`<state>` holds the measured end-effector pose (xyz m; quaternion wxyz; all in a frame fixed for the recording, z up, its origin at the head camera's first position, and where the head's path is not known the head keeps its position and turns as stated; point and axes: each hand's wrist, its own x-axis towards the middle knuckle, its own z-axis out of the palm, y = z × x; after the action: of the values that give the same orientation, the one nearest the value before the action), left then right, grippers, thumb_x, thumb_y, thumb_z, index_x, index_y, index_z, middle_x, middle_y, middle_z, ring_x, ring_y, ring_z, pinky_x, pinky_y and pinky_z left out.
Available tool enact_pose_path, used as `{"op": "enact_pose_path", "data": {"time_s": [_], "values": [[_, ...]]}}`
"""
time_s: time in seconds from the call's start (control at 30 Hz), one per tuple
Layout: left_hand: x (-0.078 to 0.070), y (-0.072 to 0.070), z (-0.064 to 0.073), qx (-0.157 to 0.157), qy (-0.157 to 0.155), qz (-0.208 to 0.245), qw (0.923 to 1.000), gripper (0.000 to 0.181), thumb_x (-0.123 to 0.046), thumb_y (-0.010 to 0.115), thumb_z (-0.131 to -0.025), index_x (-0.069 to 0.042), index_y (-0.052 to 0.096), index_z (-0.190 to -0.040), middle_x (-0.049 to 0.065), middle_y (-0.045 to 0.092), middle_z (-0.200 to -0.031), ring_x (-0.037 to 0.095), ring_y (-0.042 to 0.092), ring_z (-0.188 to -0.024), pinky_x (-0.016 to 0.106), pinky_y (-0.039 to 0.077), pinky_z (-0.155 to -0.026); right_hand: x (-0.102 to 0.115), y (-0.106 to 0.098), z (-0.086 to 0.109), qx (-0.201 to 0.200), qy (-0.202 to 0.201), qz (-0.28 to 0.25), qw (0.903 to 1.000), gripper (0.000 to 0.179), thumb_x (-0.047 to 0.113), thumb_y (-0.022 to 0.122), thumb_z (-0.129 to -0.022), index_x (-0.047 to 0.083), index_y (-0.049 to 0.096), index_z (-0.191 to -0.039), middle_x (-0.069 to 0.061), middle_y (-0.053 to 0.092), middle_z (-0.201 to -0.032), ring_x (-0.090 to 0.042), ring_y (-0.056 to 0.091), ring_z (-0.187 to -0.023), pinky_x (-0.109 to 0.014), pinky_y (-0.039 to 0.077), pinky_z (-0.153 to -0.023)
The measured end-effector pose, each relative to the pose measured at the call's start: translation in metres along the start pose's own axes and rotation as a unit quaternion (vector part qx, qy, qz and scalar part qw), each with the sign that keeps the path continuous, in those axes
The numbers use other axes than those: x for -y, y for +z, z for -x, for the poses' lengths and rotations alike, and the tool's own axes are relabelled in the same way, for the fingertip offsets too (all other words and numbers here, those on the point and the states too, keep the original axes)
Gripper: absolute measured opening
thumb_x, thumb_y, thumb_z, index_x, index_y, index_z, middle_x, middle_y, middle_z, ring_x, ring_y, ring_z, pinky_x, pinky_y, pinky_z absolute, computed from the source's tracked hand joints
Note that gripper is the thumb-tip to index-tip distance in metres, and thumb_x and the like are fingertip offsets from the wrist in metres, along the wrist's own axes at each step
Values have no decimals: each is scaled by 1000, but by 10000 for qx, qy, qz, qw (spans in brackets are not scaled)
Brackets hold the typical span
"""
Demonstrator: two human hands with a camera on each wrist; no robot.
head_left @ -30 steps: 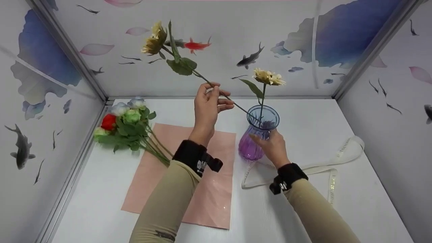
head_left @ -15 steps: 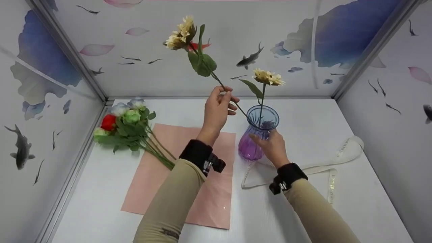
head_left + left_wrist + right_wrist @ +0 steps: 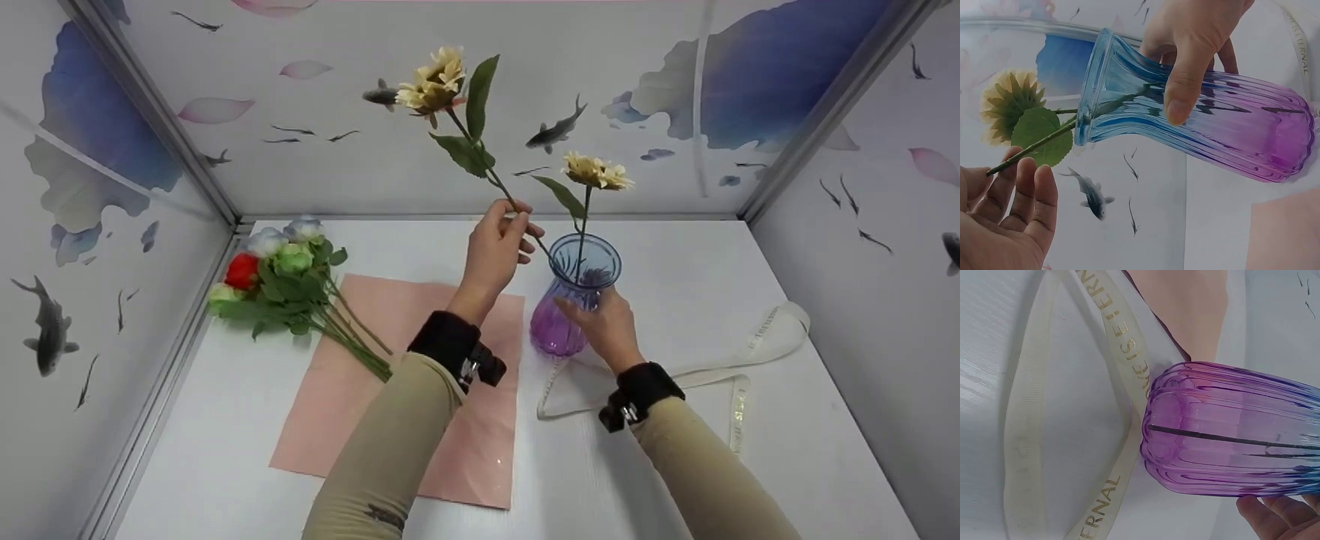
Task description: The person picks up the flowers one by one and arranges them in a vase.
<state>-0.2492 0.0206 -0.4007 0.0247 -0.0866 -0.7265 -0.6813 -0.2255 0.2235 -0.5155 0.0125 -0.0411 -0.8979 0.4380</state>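
L hand (image 3: 496, 247): grip narrow, thumb + fingertips pinching stem of tall cream flower (image 3: 431, 82); stem slants into vase mouth, lower end hard to make out thru tinted glass. Its bloom's out of frame in L wrist cam. R hand (image 3: 609, 326): grip wrapped on neck of blue-purple vase (image 3: 556, 330), fingers mostly hidden behind it. Vase is a bit R of desk (image 3: 697, 277) centre, short of back edge; desk's near edge cut off. 2nd cream flower (image 3: 596, 171) stands in vase. Mixed bunch (image 3: 281, 285) nr back L corner, blooms by L edge, stems over pink sheet (image 3: 465, 465), ends partly behind L sleeve (image 3: 390, 442). Ribbon (image 3: 739, 412) runs from vase base twd R edge; can't tell if it's under vase. Lettering only partly legible.
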Motion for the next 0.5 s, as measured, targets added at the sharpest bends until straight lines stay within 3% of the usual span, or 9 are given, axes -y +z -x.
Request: {"op": "enact_pose_path", "data": {"time_s": [0.2, 0.43, 0.5], "values": [[4, 5, 1, 134, -54, -170, 9998, 24, -25, 44, -111, -11, 60, -124, 12, 73, -102, 17, 65, -77, 30, 56, -71, -2, 1, 0, -9, -11, 42, 10000, 90, 51, 75, -91, -1, 36, -153, -29, 50, -149, -44, 48, -139, -55, 37, -115], [10, 12, -1, 269, -137, -426, 9986, 21, -24, 45, -111, -10, 60, -114, 9, 73, -99, 14, 63, -77, 28, 55, -68, -1, 1, 1, -81, -159, 22, 9998, 88, 50, 76, -90, -1, 38, -152, -28, 52, -147, -43, 49, -138, -55, 37, -115], [12, 14, -2, 293, -168, -522, 9981, 21, -24, 45, -111, -10, 60, -112, 9, 73, -99, 20, 65, -81, 27, 54, -67, -1, 1, 1, -60, -144, -7, 9999, 89, 50, 76, -90, 0, 37, -152, -27, 51, -148, -43, 48, -139, -55, 37, -116]]}}
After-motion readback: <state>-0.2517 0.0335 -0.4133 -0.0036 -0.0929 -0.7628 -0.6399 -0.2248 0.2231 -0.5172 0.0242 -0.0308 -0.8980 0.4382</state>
